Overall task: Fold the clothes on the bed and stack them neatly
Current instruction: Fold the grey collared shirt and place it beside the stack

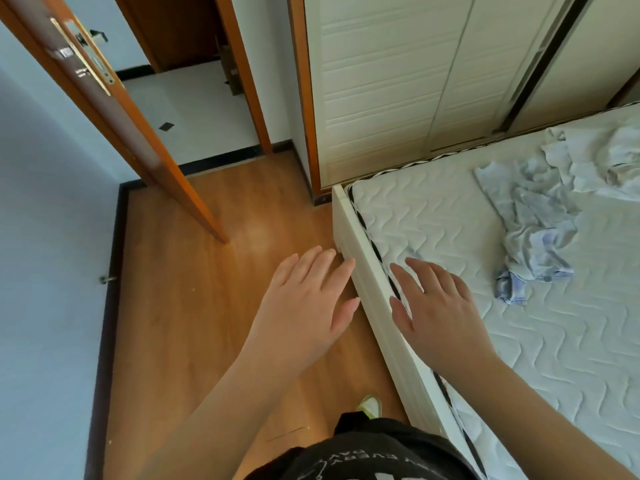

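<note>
On the white quilted mattress (450,220) the crumpled pale-blue garment (533,233) lay far right, and your left hand (308,299) and right hand (440,313), both empty and flat, risked dragging it off-edge if you overreached.

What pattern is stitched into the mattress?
White mattress quilted with wavy zigzag lines, clearest in the head view.
</note>
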Motion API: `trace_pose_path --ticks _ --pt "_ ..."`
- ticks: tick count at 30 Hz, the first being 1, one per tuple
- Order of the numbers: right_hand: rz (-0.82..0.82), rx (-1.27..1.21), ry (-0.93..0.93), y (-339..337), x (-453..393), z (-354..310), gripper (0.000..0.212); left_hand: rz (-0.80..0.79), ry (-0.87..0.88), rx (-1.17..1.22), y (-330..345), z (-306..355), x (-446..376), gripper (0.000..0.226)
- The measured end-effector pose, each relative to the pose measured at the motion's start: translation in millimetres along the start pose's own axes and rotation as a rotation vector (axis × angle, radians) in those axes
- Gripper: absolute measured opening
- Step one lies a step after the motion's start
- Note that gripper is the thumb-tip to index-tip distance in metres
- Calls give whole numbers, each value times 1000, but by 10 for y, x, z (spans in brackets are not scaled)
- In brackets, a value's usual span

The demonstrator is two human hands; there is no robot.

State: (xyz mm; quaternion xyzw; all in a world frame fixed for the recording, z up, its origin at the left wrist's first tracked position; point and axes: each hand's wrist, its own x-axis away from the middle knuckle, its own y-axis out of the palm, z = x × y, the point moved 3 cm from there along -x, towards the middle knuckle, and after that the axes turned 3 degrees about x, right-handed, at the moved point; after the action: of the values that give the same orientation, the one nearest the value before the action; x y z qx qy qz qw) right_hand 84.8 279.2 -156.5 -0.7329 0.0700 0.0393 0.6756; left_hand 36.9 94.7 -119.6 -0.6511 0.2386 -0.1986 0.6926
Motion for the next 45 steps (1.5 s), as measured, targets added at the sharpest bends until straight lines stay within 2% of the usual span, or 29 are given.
trace_pose_path --ticks 3,9,17,27,36,45 --pt "-44 28 -12 38 -411 174 44 -13 13 -8 14 -115 -477 55" --pt "25 29 122 23 -982 507 46 18 104 5 101 -225 -1289 52" --pt "94 108 344 101 -1774 793 48 -25 343 106 232 -481 -2565 54" --pt "60 136 637 122 -2633 695 48 -65 638 110 214 -1028 -3890 54" --pt "7 157 913 3 -2578 1071 52 -89 816 146 334 -613 -4414 56" --pt "23 105 1042 202 -2534 1706 51 -107 933 112 467 -8 -4929 55"
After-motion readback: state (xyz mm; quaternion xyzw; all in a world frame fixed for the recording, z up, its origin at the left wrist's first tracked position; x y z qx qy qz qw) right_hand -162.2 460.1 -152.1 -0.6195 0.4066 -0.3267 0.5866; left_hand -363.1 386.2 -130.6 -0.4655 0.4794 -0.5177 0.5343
